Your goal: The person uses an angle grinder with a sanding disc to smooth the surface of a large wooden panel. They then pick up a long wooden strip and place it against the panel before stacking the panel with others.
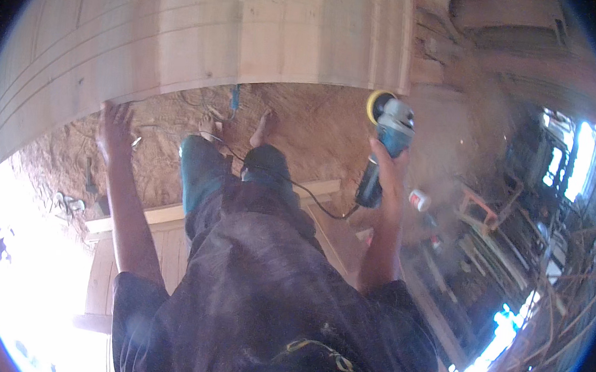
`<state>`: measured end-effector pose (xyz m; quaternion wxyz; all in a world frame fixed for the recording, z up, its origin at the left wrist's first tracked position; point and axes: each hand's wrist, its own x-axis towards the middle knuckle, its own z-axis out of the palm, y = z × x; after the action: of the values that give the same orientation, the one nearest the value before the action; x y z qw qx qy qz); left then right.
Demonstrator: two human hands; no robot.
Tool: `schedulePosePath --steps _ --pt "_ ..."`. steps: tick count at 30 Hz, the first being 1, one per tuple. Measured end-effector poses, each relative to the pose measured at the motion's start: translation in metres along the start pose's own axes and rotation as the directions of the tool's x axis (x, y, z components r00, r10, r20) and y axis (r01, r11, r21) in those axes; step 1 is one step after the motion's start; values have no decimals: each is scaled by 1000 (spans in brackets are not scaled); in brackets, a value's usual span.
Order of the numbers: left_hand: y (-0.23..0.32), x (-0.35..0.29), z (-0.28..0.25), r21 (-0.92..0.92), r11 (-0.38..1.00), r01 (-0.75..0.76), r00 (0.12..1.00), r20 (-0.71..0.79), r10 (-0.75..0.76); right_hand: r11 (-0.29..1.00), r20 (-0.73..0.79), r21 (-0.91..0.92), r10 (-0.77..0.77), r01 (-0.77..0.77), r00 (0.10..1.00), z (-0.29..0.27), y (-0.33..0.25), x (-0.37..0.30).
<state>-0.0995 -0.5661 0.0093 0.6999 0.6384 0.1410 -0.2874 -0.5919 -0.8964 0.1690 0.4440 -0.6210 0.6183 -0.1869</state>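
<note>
A teal and black angle grinder (393, 130) with a yellow-rimmed disc (378, 107) is in my right hand (391, 163), fingers wrapped round its body. The disc is close to the near right corner of a large pale wooden panel (253, 38), which has grooved lines across it. I cannot tell whether the disc touches the wood. At the panel's near left edge is my left hand (114, 126), its fingers apart and reaching up to the edge, with no tool in it. The grinder's black cord (311, 195) curves past my knees.
Sawdust covers the ground (316, 125) around my bare feet. Behind me lies another wooden panel (149, 245). To the right are a white bottle (418, 200), an orange-framed saw (477, 211) and loose wood strips (493, 258). A blue object (235, 97) shows below the panel edge.
</note>
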Motion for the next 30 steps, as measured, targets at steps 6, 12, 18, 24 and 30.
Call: schedulePosePath --steps 6,12,18,24,30 --pt "-65 -37 57 248 965 91 994 31 -101 951 -132 196 267 -239 955 2 -5 17" --pt "-120 -105 72 -87 973 212 974 -68 -218 928 81 321 171 -188 982 36 -23 62" --pt "-116 -174 63 -98 989 109 989 114 -97 893 297 450 -145 -4 944 59 -77 56" --pt "-37 -250 131 52 994 -99 783 621 46 815 462 575 -255 -68 849 61 -150 1" --pt "74 -316 73 30 987 -158 558 828 64 840 718 527 -359 -129 596 124 -238 -128"
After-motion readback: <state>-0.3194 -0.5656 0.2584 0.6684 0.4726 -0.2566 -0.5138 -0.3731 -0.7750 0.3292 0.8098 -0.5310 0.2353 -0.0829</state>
